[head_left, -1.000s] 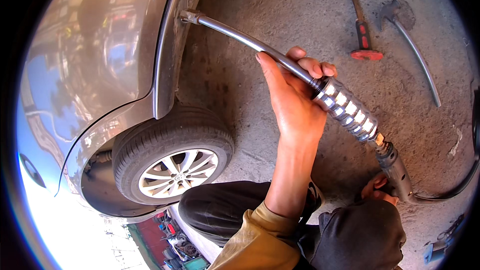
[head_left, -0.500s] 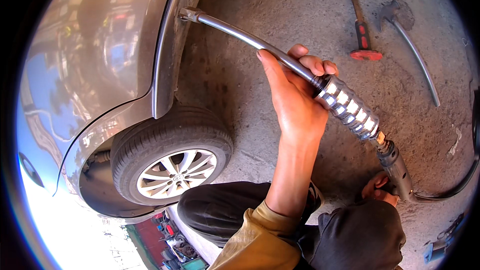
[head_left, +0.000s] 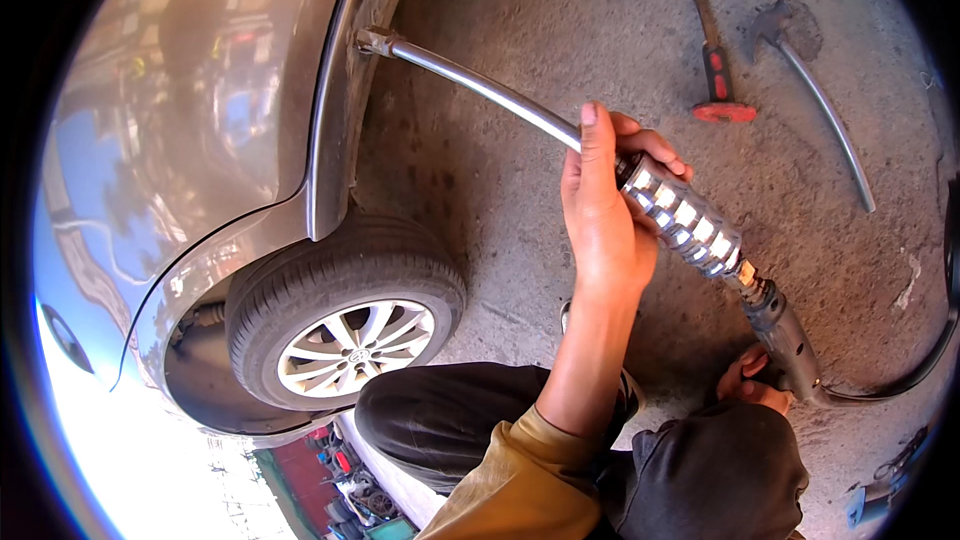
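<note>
My left hand [head_left: 610,220] is wrapped around a chrome slide-hammer tool at the junction of its straight rod [head_left: 480,86] and ridged cylindrical weight [head_left: 680,215], thumb pointing up over the rod. The rod's far end fitting [head_left: 378,40] sits against the lower edge of a bronze-grey car body panel [head_left: 220,110]. Below the weight, my right hand [head_left: 750,380], partly hidden, has curled fingers on the dark cylindrical handle [head_left: 790,345], from which a black hose [head_left: 890,390] curves away to the right.
A wheel [head_left: 340,315] is under the arch at left. A flat chisel [head_left: 718,75] with red guard and a steel hammer [head_left: 820,90] lie on the concrete floor [head_left: 520,0]. My bent knee [head_left: 410,420] is beside the wheel. Blue tools [head_left: 870,500] lie at lower right.
My left hand has shifted rightward and down along the rod toward the weight, its thumb turning upright. The tool has moved slightly left; its tip remains at the panel edge.
</note>
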{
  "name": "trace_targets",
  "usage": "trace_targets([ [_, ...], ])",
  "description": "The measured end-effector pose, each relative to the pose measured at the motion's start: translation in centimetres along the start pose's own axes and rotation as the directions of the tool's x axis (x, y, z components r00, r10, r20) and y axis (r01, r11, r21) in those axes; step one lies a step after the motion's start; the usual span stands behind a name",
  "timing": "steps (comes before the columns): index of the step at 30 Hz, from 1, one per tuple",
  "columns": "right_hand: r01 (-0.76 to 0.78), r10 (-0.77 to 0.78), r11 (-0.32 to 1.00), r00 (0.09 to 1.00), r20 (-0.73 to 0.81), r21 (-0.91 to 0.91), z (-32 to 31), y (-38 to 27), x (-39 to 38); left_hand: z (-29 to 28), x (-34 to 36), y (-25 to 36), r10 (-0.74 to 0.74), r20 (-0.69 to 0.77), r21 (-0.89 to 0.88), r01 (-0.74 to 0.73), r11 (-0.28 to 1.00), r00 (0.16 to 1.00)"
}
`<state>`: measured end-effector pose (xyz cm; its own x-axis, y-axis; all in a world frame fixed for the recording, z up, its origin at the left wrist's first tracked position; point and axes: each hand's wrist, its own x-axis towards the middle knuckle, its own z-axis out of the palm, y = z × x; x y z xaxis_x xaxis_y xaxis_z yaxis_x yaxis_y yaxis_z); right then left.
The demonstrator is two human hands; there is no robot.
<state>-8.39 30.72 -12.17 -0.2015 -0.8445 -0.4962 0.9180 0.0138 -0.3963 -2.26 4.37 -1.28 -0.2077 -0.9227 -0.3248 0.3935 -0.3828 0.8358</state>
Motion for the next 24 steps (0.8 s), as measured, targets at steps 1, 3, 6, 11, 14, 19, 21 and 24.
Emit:
trace_targets([
  [1,0.009,-0.009,0.999,1.000,-0.004,0.050,-0.2,1.2,0.1,-0.3,0.1,0.6,0.000,-0.044,0.017,0.001,1.000,0.999],
  [3,-0.023,0.021,0.995,0.999,0.026,0.095,-1.1,1.6,0.1,0.4,0.6,1.2,0.005,-0.120,0.049,0.001,0.999,0.993],
  [6,-0.083,0.078,0.992,0.996,0.053,0.097,-2.2,1.4,-0.4,-0.3,3.8,4.8,0.006,-0.114,-0.009,-0.007,1.000,0.994],
  [11,-0.102,0.092,0.985,0.993,0.074,0.142,-1.3,0.6,-0.2,-1.3,8.3,9.7,0.067,-0.023,-0.008,-0.067,0.998,0.998],
  [14,-0.114,0.109,0.992,0.990,0.089,0.062,0.6,-0.2,0.3,-0.1,1.6,2.7,0.119,-0.082,0.243,-0.096,0.965,0.989],
  [19,-0.066,0.067,0.997,0.997,-0.037,0.029,-1.1,-0.4,-0.3,1.4,-8.0,-8.4,-0.094,-0.191,0.013,0.099,0.995,0.977],
  [21,-0.039,0.041,0.999,0.996,-0.083,0.019,-1.2,-0.6,-0.9,1.6,-8.4,-9.3,-0.205,-0.155,-0.028,0.203,0.979,0.967],
  [24,-0.022,0.022,1.000,0.995,-0.100,0.000,-1.3,-0.5,-0.7,0.9,-5.9,-8.3,-0.185,-0.153,-0.015,0.185,0.983,0.971],
])
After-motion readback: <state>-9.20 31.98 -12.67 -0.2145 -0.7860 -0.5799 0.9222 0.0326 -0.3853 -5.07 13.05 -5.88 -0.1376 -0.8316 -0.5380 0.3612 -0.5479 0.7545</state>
